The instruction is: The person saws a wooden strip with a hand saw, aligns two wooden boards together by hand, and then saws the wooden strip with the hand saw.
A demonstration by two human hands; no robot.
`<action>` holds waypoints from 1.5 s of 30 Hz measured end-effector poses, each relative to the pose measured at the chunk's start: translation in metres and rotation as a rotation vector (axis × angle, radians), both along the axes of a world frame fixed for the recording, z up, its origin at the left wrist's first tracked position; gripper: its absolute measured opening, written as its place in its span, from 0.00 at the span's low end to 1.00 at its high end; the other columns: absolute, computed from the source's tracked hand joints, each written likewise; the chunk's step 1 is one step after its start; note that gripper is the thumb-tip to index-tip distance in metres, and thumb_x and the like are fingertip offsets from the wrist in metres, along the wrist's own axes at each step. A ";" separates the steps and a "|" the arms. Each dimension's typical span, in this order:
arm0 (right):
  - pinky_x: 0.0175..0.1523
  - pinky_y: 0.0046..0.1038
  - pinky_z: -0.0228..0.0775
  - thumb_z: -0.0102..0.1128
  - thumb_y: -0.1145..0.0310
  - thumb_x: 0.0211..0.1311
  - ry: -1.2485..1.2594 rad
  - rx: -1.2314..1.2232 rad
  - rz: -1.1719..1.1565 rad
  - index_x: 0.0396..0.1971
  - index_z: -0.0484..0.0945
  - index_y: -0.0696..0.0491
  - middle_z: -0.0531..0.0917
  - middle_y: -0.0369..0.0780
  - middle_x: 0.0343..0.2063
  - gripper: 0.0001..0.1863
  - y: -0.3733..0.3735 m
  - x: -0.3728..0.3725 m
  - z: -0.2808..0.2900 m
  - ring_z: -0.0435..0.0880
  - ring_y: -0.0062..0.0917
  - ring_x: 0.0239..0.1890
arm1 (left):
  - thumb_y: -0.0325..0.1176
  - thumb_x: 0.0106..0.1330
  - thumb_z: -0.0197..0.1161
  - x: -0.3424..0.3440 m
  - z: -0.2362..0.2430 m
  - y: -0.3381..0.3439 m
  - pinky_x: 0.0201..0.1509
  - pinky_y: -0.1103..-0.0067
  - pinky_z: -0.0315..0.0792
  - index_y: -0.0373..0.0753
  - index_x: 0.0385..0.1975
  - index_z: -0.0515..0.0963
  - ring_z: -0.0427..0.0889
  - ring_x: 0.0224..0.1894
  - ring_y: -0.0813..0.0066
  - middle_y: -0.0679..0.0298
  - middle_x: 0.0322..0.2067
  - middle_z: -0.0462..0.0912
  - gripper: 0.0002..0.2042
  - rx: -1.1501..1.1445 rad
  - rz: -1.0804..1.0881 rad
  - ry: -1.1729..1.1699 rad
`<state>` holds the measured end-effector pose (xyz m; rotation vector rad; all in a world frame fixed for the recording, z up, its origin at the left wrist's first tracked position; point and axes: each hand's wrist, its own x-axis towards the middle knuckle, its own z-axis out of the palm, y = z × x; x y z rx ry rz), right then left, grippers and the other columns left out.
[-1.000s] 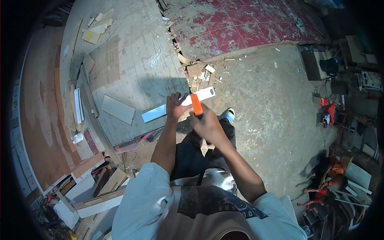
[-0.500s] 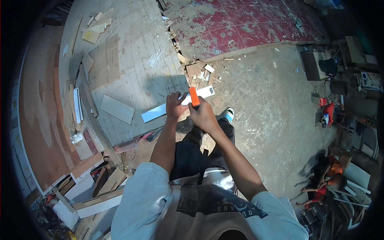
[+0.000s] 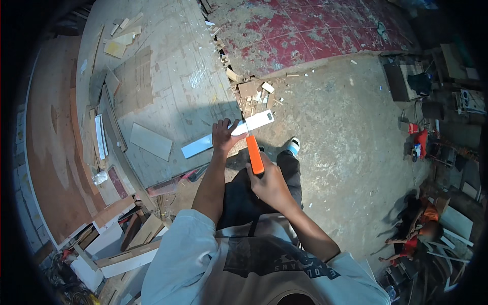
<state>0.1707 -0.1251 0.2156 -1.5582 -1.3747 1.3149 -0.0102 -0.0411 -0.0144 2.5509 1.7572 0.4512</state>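
Observation:
A narrow white board (image 3: 198,146) lies across the corner of the wooden worktable (image 3: 168,109), its right end sticking out past the edge. My left hand (image 3: 223,134) holds the board down, fingers over its top and thumb toward the right. In my right hand (image 3: 269,185) is the orange handle of a handsaw (image 3: 256,155). The handle is just on my side of the board, and the thin blade runs from it to the board close to my left thumb. The depth of any cut is too small to make out.
A loose panel (image 3: 151,140) and yellowish wood scraps (image 3: 116,48) lie on the worktable. Offcuts (image 3: 268,87) litter the floor past the board. Stacked boards (image 3: 127,256) stand at lower left. Two people, one in orange (image 3: 429,211), are at the right. My shoe (image 3: 294,146) is on the concrete.
My right hand has drawn the handsaw back toward my body, so its handle has come away from over the board. My left hand and the white board stay in place.

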 end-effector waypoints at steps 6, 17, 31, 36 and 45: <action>0.31 0.37 0.71 0.59 0.76 0.60 0.037 -0.010 0.098 0.52 0.72 0.62 0.80 0.54 0.24 0.20 0.035 -0.005 0.019 0.85 0.39 0.26 | 0.51 0.41 0.76 -0.002 -0.010 0.001 0.41 0.67 0.66 0.52 0.45 0.78 0.74 0.38 0.65 0.65 0.35 0.75 0.28 0.047 0.015 0.012; 0.36 0.35 0.71 0.57 0.73 0.63 -0.016 -0.037 0.015 0.44 0.75 0.62 0.80 0.50 0.26 0.12 0.040 0.006 -0.023 0.77 0.25 0.27 | 0.53 0.39 0.77 0.001 -0.007 0.012 0.36 0.70 0.63 0.52 0.44 0.77 0.73 0.35 0.67 0.66 0.31 0.73 0.30 0.090 -0.066 -0.095; 0.40 0.36 0.72 0.57 0.72 0.63 0.053 -0.021 0.006 0.42 0.75 0.63 0.83 0.51 0.30 0.12 0.032 -0.013 -0.027 0.83 0.41 0.31 | 0.55 0.39 0.75 -0.013 -0.009 0.005 0.38 0.69 0.65 0.51 0.42 0.79 0.73 0.35 0.66 0.66 0.33 0.73 0.29 0.076 -0.061 -0.035; 0.38 0.35 0.72 0.58 0.74 0.61 -0.013 -0.146 -0.005 0.40 0.75 0.63 0.80 0.53 0.27 0.10 0.048 0.003 -0.036 0.82 0.39 0.28 | 0.56 0.40 0.75 0.003 0.001 0.010 0.39 0.70 0.65 0.51 0.44 0.79 0.73 0.37 0.66 0.66 0.35 0.74 0.30 0.024 -0.064 -0.031; 0.40 0.34 0.72 0.58 0.73 0.61 0.000 0.012 -0.094 0.42 0.74 0.64 0.81 0.54 0.29 0.12 0.036 -0.010 -0.043 0.83 0.38 0.32 | 0.54 0.38 0.77 0.003 0.004 0.011 0.40 0.69 0.65 0.51 0.43 0.80 0.73 0.37 0.66 0.66 0.34 0.74 0.30 0.036 -0.058 -0.031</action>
